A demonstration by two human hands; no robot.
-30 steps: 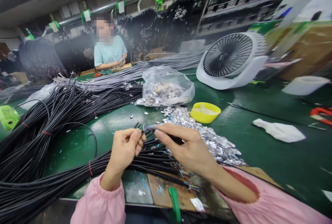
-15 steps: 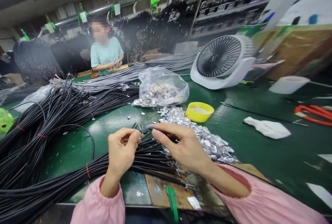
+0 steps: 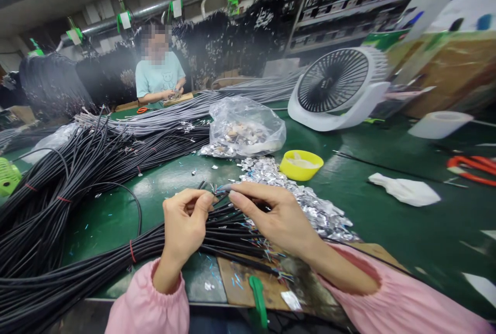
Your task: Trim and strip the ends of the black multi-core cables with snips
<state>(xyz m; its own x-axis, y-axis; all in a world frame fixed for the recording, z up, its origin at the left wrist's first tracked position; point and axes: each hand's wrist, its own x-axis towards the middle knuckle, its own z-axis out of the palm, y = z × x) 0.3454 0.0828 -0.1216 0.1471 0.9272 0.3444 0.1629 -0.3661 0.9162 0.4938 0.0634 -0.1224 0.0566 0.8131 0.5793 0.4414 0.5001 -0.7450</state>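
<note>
My left hand (image 3: 185, 223) is closed, thumb and forefinger pinching a black cable (image 3: 201, 185) close to its stripped end. Thin wires (image 3: 215, 189), white and blue among them, fan out between my two hands. The fingertips of my right hand (image 3: 277, 218) are closed on these wires from the other side. A grey covering shows on its forefinger tip. Under both hands runs a bundle of black cables (image 3: 149, 245), tied with a red band (image 3: 132, 251). Coloured wire ends (image 3: 284, 275) stick out at the bundle's right end.
Foil scraps (image 3: 325, 212) lie heaped beyond my right hand, beside a yellow bowl (image 3: 301, 165) and a plastic bag (image 3: 248, 127). A white fan (image 3: 337, 91) stands behind. More black cables (image 3: 89, 163) cover the left. Orange-handled scissors (image 3: 470, 169) lie right. A co-worker (image 3: 160, 78) sits across.
The view has shifted slightly, so the fan and bowl appear a little farther right. Both hands keep their pinch on the cable and wires, with hardly any movement between them.
</note>
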